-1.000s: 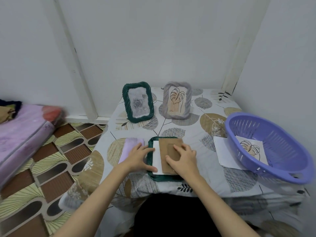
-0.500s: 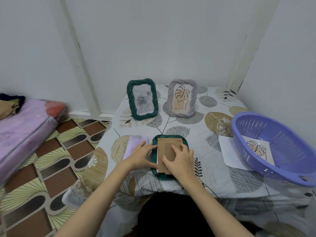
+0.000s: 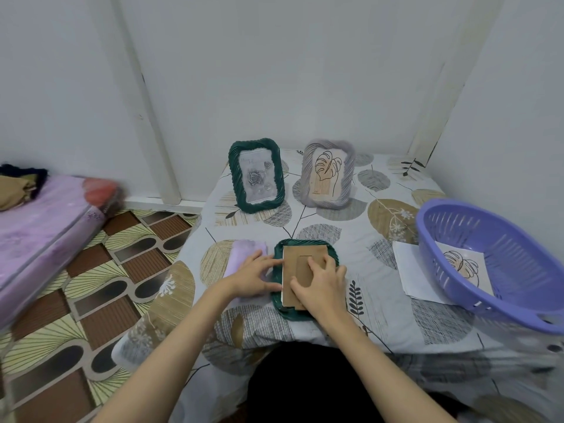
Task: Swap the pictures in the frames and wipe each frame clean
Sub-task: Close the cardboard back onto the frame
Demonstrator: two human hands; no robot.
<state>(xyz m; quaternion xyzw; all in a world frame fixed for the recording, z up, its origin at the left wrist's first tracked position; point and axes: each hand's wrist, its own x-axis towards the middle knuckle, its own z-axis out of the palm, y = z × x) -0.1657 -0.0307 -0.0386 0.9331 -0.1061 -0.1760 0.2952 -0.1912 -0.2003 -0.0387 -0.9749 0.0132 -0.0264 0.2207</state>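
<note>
**Backing board slid square onto the face-down frame**

Moved since a second ago: brown backing board (image 3: 300, 270), then offset to the right with a wide white strip of picture bared on its left, now centred within the face-down green frame (image 3: 305, 279), only a thin white edge showing along its left side. Seated flush or not: cannot tell.

Right hand (image 3: 323, 285) laid on the board's near right part, fingers gently bent and pressing down, nothing pinched. Left hand (image 3: 254, 277) resting at the frame's left rim, fingers fairly straight and steadying, no clench, partly over the lilac cloth (image 3: 244, 254) just left of the frame.

Beyond the frame, two more standing upright: a green frame with a rose picture (image 3: 256, 175) and, to its right, a grey frame with a leaf drawing (image 3: 328, 175). Well right of the face-down frame, a purple basket (image 3: 457, 215) with a leaf print (image 3: 467, 267) inside, white sheets (image 3: 409, 270) tucked under its rim.

Judged meaning: swap on this frame nearly closed up; fastening the back and wiping with the cloth probably still ahead.
</note>
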